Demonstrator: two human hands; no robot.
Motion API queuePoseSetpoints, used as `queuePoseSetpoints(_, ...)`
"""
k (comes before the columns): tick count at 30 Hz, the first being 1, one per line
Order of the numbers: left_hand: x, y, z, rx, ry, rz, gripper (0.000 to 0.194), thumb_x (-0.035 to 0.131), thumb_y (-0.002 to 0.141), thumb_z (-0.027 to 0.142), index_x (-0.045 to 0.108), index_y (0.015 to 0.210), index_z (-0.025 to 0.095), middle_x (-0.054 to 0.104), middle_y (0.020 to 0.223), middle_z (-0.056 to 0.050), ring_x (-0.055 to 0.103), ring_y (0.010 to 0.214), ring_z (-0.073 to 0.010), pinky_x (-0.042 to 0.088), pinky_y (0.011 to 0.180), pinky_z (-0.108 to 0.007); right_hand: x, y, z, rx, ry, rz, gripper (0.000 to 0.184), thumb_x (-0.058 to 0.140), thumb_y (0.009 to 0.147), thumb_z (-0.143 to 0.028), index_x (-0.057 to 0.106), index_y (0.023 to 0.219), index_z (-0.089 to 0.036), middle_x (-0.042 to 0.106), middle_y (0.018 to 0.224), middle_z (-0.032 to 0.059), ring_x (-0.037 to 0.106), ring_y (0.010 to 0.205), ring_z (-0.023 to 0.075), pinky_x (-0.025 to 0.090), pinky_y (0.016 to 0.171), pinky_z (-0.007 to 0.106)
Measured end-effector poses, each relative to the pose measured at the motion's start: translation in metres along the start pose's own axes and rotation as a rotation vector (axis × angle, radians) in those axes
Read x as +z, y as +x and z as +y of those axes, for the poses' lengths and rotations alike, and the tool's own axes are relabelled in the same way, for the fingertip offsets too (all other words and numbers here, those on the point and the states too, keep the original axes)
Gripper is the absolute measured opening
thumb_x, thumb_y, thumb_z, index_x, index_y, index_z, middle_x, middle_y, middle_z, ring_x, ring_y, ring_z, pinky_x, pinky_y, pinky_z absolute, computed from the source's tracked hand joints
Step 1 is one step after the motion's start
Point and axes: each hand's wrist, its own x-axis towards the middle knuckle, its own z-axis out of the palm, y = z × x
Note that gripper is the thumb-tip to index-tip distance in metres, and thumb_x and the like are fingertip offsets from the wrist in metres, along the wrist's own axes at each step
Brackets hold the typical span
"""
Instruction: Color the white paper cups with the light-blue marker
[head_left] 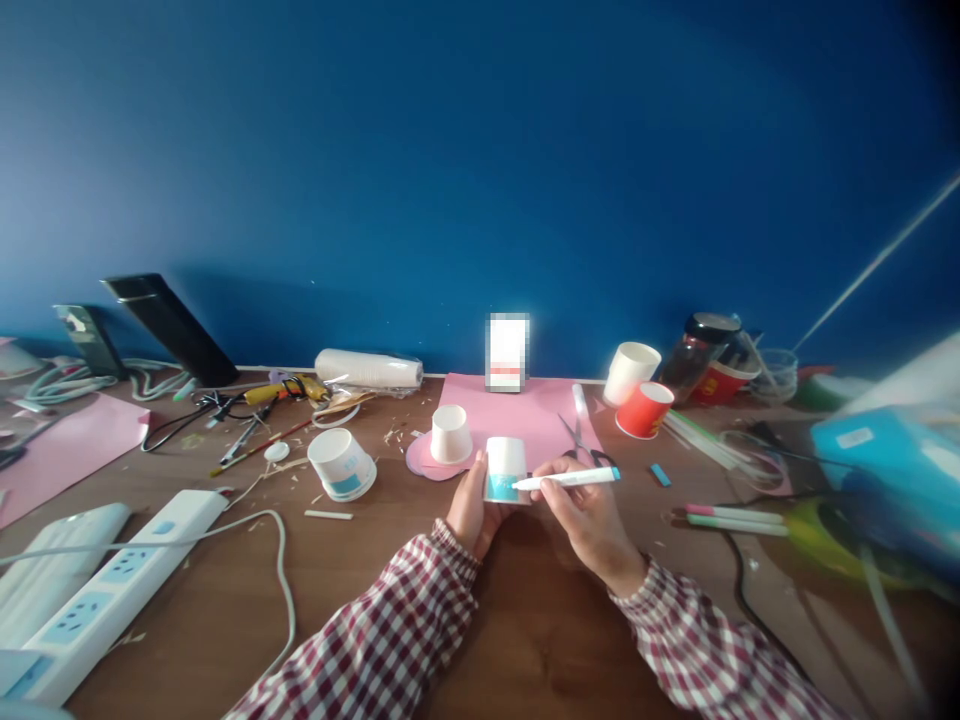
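My left hand (472,505) is closed around the side of a white paper cup (506,458), upside down or tilted I cannot tell. Its lower part is coloured light blue. In my right hand (585,515) is a white marker (574,479) with a blue end, its tip at the blue area of the cup. Just beyond, a small white paper cup (451,435) stands upside down on a round pink piece of paper (420,460). Scissors (576,440) lie on the pink sheet (517,410) behind my right hand.
A larger white tub (340,465) stands to the left, near a power strip (127,590) and cable. A red paper cup (645,410) and a white cup (631,373) stand at the right, with more markers (739,520) nearby. A phone-like screen (508,352), blurred out, leans at the wall.
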Motion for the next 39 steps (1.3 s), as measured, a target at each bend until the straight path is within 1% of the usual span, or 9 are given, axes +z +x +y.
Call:
queuePoseSetpoints(5,0.0004,-0.0005,0.0001,0.007,-0.019,0.013,0.039,0.05,0.095,0.045,0.064,0.097,0.009,0.069,0.082,-0.01,0.065,0.073,-0.0203,0.054,0.076,-0.035,0.002,0.0004,0.0007,-0.009,0.004,0.036,0.022,0.058,0.092,-0.04,0.064,0.088,-0.018,0.069,0.074,0.0038,0.067,0.071,0.0176,0.055,0.066,0.028)
queuePoseSetpoints(11,0.0009,-0.0015,-0.0007,0.021,-0.008,0.02,0.041,0.058,0.09,0.048,0.065,0.098,0.009,0.07,0.085,-0.011,0.066,0.075,-0.0207,0.055,0.074,-0.035,0.0018,0.001,0.0,-0.008,-0.006,0.049,0.024,0.058,0.092,-0.041,0.063,0.087,-0.018,0.069,0.074,0.0042,0.066,0.069,0.0177,0.055,0.064,0.028)
queuePoseSetpoints(16,-0.0001,0.0,-0.0003,0.017,-0.004,0.024,0.041,0.054,0.093,0.048,0.064,0.096,0.009,0.07,0.081,-0.011,0.066,0.073,-0.0205,0.056,0.072,-0.035,0.001,0.001,-0.0018,0.007,-0.002,-0.005,0.025,0.059,0.091,-0.041,0.065,0.086,-0.018,0.068,0.073,0.0036,0.066,0.069,0.0173,0.054,0.064,0.028)
queuePoseSetpoints(20,0.0002,-0.0002,-0.0002,0.016,-0.002,0.022,0.04,0.052,0.094,0.047,0.064,0.097,0.009,0.07,0.083,-0.011,0.066,0.074,-0.0207,0.056,0.073,-0.035,0.0013,0.0009,-0.0001,0.013,0.021,0.018,0.024,0.059,0.092,-0.041,0.065,0.088,-0.018,0.068,0.074,0.0035,0.067,0.072,0.0176,0.055,0.067,0.028)
queuePoseSetpoints(23,0.0006,-0.0009,-0.0004,0.027,0.001,0.025,0.039,0.052,0.094,0.046,0.063,0.097,0.009,0.069,0.08,-0.009,0.066,0.072,-0.0196,0.056,0.073,-0.034,0.0015,0.0009,0.001,0.016,0.019,-0.013,0.026,0.059,0.092,-0.042,0.065,0.089,-0.017,0.069,0.075,0.0039,0.067,0.071,0.0179,0.055,0.067,0.029)
queuePoseSetpoints(28,0.0009,-0.0014,-0.0012,0.029,0.006,0.018,0.04,0.053,0.093,0.048,0.063,0.098,0.009,0.07,0.082,-0.01,0.066,0.073,-0.0209,0.054,0.075,-0.036,0.0021,0.0006,-0.0004,-0.015,-0.009,0.049,0.026,0.058,0.092,-0.043,0.064,0.086,-0.018,0.069,0.074,0.0041,0.066,0.071,0.0178,0.056,0.065,0.028)
queuePoseSetpoints(33,0.0014,-0.0013,-0.0014,0.049,0.013,0.01,0.042,0.059,0.089,0.051,0.063,0.094,0.01,0.069,0.08,-0.009,0.065,0.072,-0.0206,0.054,0.073,-0.035,0.0023,0.0006,-0.0016,-0.008,-0.002,0.01,0.026,0.058,0.092,-0.043,0.064,0.086,-0.018,0.069,0.073,0.004,0.068,0.07,0.0185,0.056,0.065,0.029)
queuePoseSetpoints(37,0.0011,-0.001,-0.0018,0.038,0.012,0.027,0.043,0.061,0.087,0.051,0.064,0.098,0.009,0.07,0.085,-0.01,0.066,0.075,-0.0207,0.055,0.075,-0.035,0.002,0.0009,-0.0015,-0.023,-0.032,0.067,0.026,0.058,0.091,-0.044,0.064,0.086,-0.019,0.068,0.071,0.0035,0.066,0.067,0.0177,0.055,0.062,0.028)
queuePoseSetpoints(39,0.0012,-0.001,-0.0021,0.04,0.012,0.033,0.042,0.061,0.088,0.05,0.064,0.098,0.01,0.07,0.085,-0.01,0.066,0.074,-0.0199,0.055,0.073,-0.034,0.0021,0.0009,-0.0017,-0.026,-0.042,0.07,0.026,0.057,0.091,-0.043,0.064,0.086,-0.019,0.068,0.072,0.0034,0.065,0.066,0.0173,0.054,0.06,0.027)
